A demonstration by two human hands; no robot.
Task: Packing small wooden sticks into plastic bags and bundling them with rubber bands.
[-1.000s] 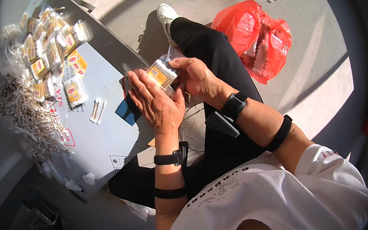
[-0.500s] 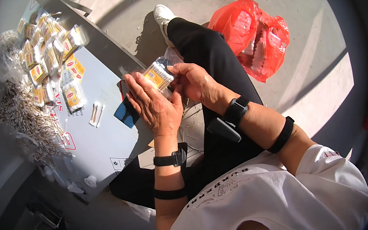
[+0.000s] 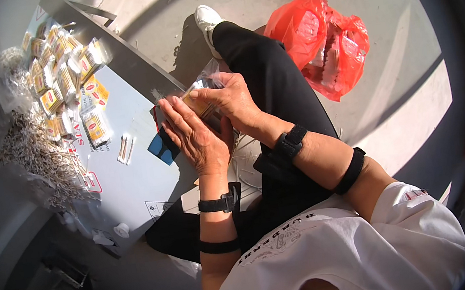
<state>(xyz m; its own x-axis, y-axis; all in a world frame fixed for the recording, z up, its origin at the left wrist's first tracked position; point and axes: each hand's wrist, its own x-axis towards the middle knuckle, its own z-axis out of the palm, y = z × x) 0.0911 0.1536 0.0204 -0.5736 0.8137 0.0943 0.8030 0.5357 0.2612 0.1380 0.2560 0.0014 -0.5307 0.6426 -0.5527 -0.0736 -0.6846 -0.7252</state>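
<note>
A clear packet of cotton swabs (image 3: 199, 107) with a yellow label is held between my two hands above the edge of the grey board. My left hand (image 3: 200, 143) supports its left side, fingers long and close together. Across the packet's upper face lies the thumb of my right hand (image 3: 236, 102), the other fingers curled behind it. The loose plastic end (image 3: 210, 74) of the bag sticks up past my right fingers. Part of the packet is hidden by both hands.
On the grey board (image 3: 132, 187), left, lie a pile of filled swab packets (image 3: 64, 67), a heap of loose swabs (image 3: 40, 153) and a few single swabs (image 3: 125, 148). A dark blue piece (image 3: 162, 148) is beside my left hand. A red plastic bag (image 3: 319, 45) stands on the floor, right.
My right thumb has slid left over the packet's face, covering more of it. The plastic end now stands up above my right fingers. My left hand keeps nearly the same place.
</note>
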